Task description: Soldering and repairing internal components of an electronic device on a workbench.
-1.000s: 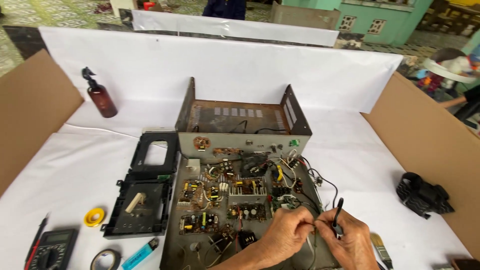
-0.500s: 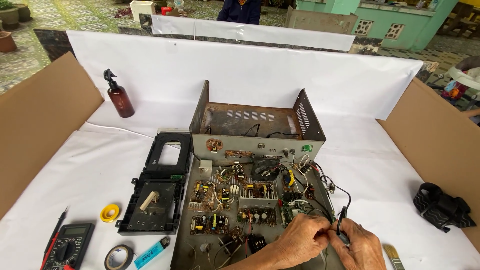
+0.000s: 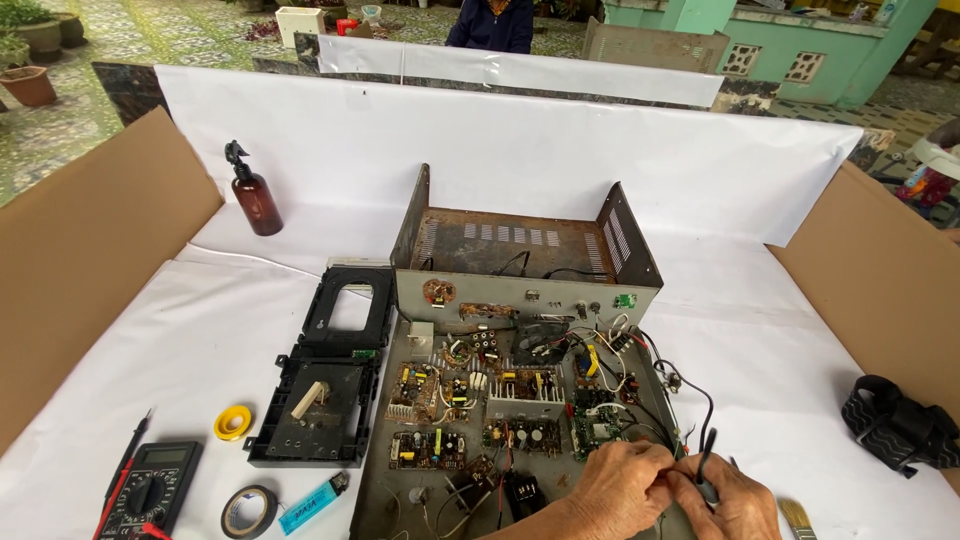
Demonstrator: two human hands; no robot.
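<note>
Right hand (image 3: 735, 505) clamped around a black-handled tool (image 3: 706, 465); left hand (image 3: 625, 485) pinching thin wires (image 3: 668, 478) beside it. Both at the near right corner of an opened grey amplifier chassis (image 3: 520, 400), crowded with circuit boards, capacitors, tangled leads. Black plastic panel (image 3: 325, 390) just left, multimeter (image 3: 150, 490) beyond.

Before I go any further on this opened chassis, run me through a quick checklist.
1. Left hand on the wires by the circuit boards: ok.
2. Right hand gripping the dark slim tool: ok.
3. Tool tip contact: cannot tell, hidden by fingers.
4. Multimeter within reach, front left: ok.
5. Brush beside right hand: ok.
6. Power off: cannot tell.
</note>
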